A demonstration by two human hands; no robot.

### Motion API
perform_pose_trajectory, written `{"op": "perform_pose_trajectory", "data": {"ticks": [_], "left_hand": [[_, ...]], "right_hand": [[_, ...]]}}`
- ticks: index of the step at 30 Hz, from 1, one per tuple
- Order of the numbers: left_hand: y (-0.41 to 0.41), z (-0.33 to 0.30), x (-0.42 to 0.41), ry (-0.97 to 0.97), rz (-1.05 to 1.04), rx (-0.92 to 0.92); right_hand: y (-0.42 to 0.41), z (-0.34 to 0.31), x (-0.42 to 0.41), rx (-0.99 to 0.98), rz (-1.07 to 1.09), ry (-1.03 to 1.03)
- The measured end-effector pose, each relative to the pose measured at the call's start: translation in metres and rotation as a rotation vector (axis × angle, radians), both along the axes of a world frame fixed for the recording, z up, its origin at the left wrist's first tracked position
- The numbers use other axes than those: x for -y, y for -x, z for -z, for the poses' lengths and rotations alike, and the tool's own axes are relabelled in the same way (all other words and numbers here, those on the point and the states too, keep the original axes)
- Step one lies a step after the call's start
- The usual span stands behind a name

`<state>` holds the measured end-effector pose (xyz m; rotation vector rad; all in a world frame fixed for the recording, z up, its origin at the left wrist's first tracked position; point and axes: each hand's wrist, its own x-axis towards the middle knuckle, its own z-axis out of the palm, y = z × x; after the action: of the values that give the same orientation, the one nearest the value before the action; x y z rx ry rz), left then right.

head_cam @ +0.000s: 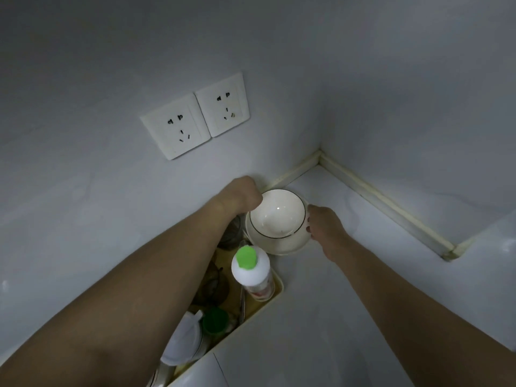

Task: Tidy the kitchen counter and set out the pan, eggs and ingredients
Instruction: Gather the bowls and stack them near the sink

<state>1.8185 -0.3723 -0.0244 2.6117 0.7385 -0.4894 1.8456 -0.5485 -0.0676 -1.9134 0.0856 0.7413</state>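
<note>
A white bowl (276, 213) with a thin dark rim line sits stacked in a larger white bowl (287, 244) near the counter's back corner. My left hand (241, 195) grips the stack at its left rim. My right hand (321, 223) grips it at the right side, fingers curled round the edge. Both arms reach forward from the bottom of the view. No pan or eggs are in view.
A cream tray (276, 291) along the left wall holds a white bottle with a green cap (247, 258), a green-lidded jar (215, 321), a white dish (184, 342) and dark utensils. Two wall sockets (195, 115) sit above. The white counter (349, 275) meets the walls at a sealed corner.
</note>
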Motion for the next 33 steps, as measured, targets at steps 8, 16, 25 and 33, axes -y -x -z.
{"op": "perform_pose_trajectory", "data": {"ticks": [8, 16, 25, 33], "left_hand": [[0.060, -0.059, 0.026, -0.091, 0.064, 0.294], [0.140, -0.107, 0.041, -0.214, 0.083, 0.617], [0.266, -0.133, 0.040, -0.396, 0.032, 0.766], [0.390, -0.110, 0.029, -0.441, -0.177, 0.729]], "right_hand": [[0.036, -0.061, 0.025, 0.242, 0.000, -0.035], [0.088, -0.106, 0.036, 0.578, 0.010, -0.095], [0.189, -0.147, 0.024, 1.027, -0.102, -0.161], [0.290, -0.149, -0.005, 1.112, -0.364, -0.123]]}}
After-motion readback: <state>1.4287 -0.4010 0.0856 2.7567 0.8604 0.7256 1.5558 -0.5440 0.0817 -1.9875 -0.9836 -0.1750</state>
